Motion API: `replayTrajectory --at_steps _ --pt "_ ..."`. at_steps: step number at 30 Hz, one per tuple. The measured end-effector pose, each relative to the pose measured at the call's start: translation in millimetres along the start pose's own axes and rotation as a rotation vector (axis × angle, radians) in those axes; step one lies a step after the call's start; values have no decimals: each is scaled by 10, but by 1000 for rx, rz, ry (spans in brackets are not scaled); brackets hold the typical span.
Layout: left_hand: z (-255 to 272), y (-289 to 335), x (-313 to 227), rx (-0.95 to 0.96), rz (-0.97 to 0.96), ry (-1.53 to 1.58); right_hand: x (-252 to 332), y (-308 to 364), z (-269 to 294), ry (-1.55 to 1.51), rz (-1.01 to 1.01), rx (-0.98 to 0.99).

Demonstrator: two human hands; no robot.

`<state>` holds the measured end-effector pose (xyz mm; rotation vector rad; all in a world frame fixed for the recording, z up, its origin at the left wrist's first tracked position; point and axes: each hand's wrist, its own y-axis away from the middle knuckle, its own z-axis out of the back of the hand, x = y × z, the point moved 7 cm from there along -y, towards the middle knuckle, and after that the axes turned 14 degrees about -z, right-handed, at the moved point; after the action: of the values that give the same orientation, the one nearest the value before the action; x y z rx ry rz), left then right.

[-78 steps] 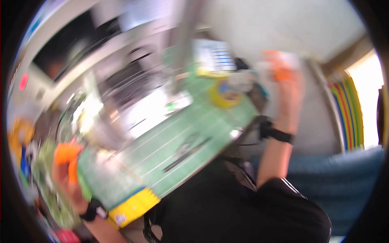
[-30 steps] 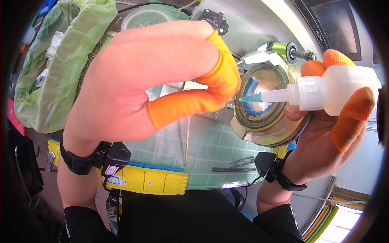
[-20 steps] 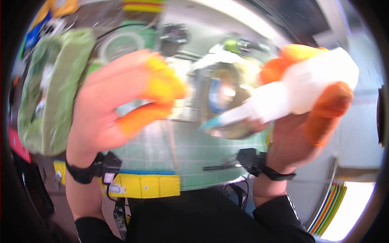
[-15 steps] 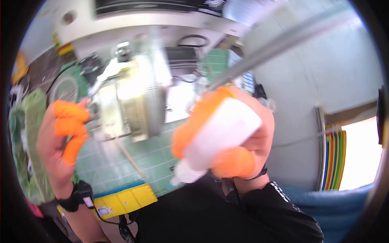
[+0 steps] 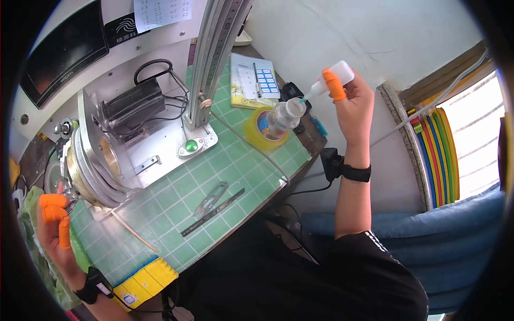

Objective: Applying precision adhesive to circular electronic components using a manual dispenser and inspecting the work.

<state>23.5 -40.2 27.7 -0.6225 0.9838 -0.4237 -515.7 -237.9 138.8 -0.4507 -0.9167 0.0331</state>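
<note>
My right hand (image 5: pixel 355 109), with orange finger cots, holds a small white squeeze bottle (image 5: pixel 342 71) tilted down to the left. Its thin nozzle meets the mouth of a clear plastic bottle (image 5: pixel 282 119), at or just inside the rim. That clear bottle leans within or against a yellow roll of tape (image 5: pixel 255 138). At the far left, my left hand (image 5: pixel 52 222), also in orange finger cots, is closed at a small metal part (image 5: pixel 71 202) beside the machine's wheel (image 5: pixel 92 168). The fingers partly hide that part.
A white machine with a dark screen (image 5: pixel 64 51) and an upright metal rail (image 5: pixel 214 59) stands behind. On the green cutting mat (image 5: pixel 166 227) lie a dark metal strip (image 5: pixel 213 213) and a slotted blade-like piece (image 5: pixel 211 198). A cable (image 5: pixel 243 140) crosses the mat. A yellow pad (image 5: pixel 147 281) lies in front.
My right hand has carried the white squeeze bottle from in front of me to the clear bottle at the right. The view has swung right; my left hand stays at the wheel's metal part.
</note>
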Motion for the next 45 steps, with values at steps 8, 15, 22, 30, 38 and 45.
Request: replayTrajectory --at_steps 8,15,22,30,38,45 --pt "175 254 252 -130 181 -13 -359 104 -195 102 -131 263" --pt "89 167 47 -39 53 -54 338 1215 -471 346 -30 763" --pt "-247 -199 -102 -59 -28 106 202 2165 -1575 406 231 891" --pt "-93 -276 -258 -17 -176 60 455 2277 -1842 641 405 1187" --pt "-6 -218 -236 -83 -177 39 864 2181 -1988 578 392 1397" --pt "-26 -272 -247 -73 -191 16 1995 1245 -1559 -644 265 887"
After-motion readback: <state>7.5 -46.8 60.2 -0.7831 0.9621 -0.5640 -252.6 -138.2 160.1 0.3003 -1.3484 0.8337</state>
